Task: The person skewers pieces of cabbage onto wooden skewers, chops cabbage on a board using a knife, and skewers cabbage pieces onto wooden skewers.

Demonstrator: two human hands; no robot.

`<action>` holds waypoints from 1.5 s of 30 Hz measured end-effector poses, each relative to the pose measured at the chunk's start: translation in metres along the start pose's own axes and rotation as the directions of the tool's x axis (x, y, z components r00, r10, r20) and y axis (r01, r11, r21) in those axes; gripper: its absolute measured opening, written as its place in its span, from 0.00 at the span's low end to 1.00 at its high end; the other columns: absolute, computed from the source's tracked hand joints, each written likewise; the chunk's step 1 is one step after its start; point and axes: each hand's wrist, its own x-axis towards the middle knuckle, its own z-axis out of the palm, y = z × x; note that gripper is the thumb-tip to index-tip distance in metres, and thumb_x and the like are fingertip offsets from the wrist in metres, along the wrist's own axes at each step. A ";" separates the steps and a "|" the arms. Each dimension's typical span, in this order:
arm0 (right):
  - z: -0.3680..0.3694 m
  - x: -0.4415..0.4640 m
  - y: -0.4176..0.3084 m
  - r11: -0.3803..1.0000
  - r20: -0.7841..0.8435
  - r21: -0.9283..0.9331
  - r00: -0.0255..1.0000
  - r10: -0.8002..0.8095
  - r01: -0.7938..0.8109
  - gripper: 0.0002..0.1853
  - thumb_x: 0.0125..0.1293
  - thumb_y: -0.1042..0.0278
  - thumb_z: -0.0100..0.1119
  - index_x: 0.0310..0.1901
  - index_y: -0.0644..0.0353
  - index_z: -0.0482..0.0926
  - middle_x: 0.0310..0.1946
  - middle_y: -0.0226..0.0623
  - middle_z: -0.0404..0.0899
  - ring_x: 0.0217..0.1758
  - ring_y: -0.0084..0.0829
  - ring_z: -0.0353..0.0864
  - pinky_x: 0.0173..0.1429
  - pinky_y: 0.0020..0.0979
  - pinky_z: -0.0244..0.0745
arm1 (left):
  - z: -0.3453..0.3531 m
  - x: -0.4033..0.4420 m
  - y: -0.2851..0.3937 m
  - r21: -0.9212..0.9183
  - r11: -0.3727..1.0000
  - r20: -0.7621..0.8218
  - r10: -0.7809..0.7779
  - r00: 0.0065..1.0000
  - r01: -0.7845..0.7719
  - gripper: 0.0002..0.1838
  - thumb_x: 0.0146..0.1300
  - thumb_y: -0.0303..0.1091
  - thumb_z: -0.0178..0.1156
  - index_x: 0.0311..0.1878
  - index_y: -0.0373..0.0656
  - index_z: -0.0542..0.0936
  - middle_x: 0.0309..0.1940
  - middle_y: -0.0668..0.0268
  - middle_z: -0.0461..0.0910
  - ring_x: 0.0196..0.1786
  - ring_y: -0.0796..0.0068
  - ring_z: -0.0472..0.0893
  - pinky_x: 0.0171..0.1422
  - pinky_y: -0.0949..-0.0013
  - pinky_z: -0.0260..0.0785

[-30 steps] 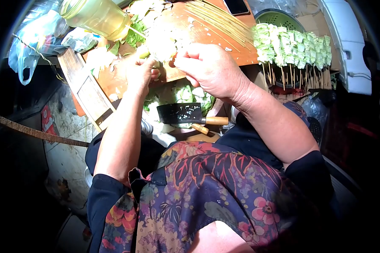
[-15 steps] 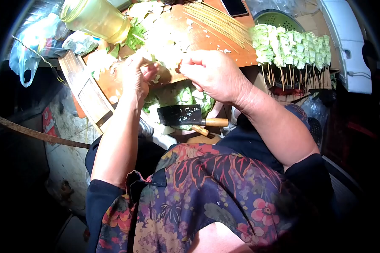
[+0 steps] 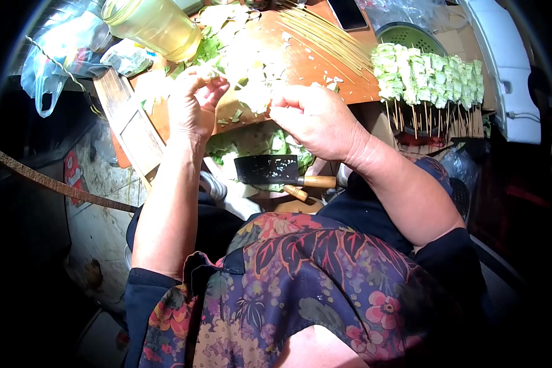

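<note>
Above the table's near edge, my left hand is closed, thumb and fingers pinching a small pale piece of cabbage. My right hand faces it with thumb and forefinger pressed together; glare hides what is in that pinch. Loose chopped cabbage lies brightly lit on the orange tabletop behind both hands. Below them, a dark-bladed cleaver with a wooden handle rests across a container of cabbage leaves. Bits of cabbage stick to its blade.
Bare bamboo skewers lie near a phone. Rows of skewered cabbage stand at right, before a green colander. At upper left are a jar of yellowish liquid and a plastic bag. A second wooden handle shows under the cleaver.
My hands have moved slightly apart, and my left hand has turned, with its fingertips raised. The whole scene has shifted a little to the right in view.
</note>
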 end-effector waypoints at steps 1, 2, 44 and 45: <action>0.000 0.000 0.000 1.000 0.001 0.000 1.000 0.000 0.000 0.08 0.64 0.66 0.56 0.34 0.61 0.79 0.17 0.25 0.71 0.22 0.16 0.68 0.28 0.24 0.64 | -0.001 0.000 -0.001 -0.009 1.000 -0.015 -0.003 1.000 0.003 0.08 0.54 0.24 0.56 0.39 0.40 0.74 0.33 0.60 0.79 0.37 0.63 0.82 0.46 0.60 0.78; 0.000 0.000 -0.001 1.000 0.009 -0.004 1.000 -0.001 0.002 0.08 0.64 0.66 0.56 0.34 0.61 0.79 0.17 0.25 0.71 0.22 0.15 0.67 0.27 0.23 0.64 | -0.002 0.000 -0.001 -0.017 1.000 -0.030 -0.005 1.000 0.005 0.07 0.54 0.24 0.56 0.38 0.40 0.74 0.33 0.60 0.79 0.37 0.64 0.81 0.47 0.60 0.78; -0.015 0.014 0.007 0.998 -0.107 0.040 0.992 0.060 -0.056 0.09 0.58 0.64 0.63 0.30 0.62 0.80 0.20 0.26 0.73 0.25 0.17 0.70 0.32 0.23 0.67 | 0.054 -0.047 0.012 0.419 0.908 0.396 -0.161 0.904 -0.022 0.22 0.48 0.26 0.55 0.50 0.34 0.71 0.44 0.57 0.78 0.45 0.68 0.80 0.48 0.65 0.76; -0.015 0.013 0.007 0.997 -0.108 0.069 0.993 0.044 -0.037 0.09 0.60 0.66 0.64 0.29 0.61 0.79 0.17 0.17 0.67 0.21 0.10 0.61 0.25 0.19 0.59 | 0.053 -0.047 0.012 0.418 0.908 0.395 -0.161 0.904 -0.021 0.22 0.48 0.26 0.55 0.50 0.34 0.71 0.44 0.57 0.78 0.45 0.68 0.80 0.48 0.65 0.76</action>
